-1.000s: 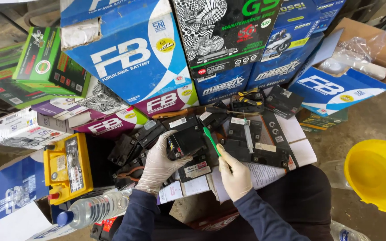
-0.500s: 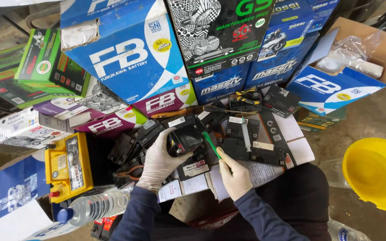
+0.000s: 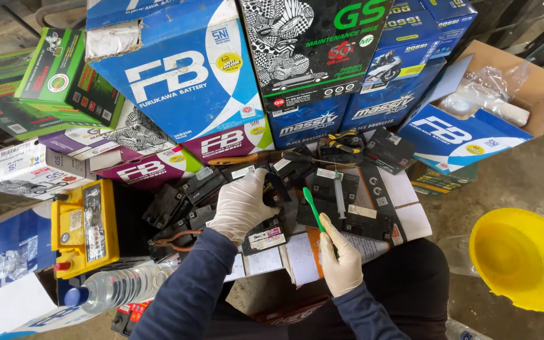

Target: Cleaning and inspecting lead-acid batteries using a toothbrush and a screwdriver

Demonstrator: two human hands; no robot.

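Left hand [image 3: 242, 204], white-gloved, has tipped the small black battery [image 3: 272, 189] over since a second ago: earlier its side faced up in the palm, now the hand covers it from above, fingers wrapped on it, over the pile of black batteries [image 3: 177, 211]. Right hand [image 3: 341, 258] grips the green toothbrush [image 3: 313, 208], now pulled slightly back from the battery, head pointing up. Looks like repositioning between brushing passes. Syringe [image 3: 337, 192] lies untouched on the flattened cardboard [image 3: 410, 217].
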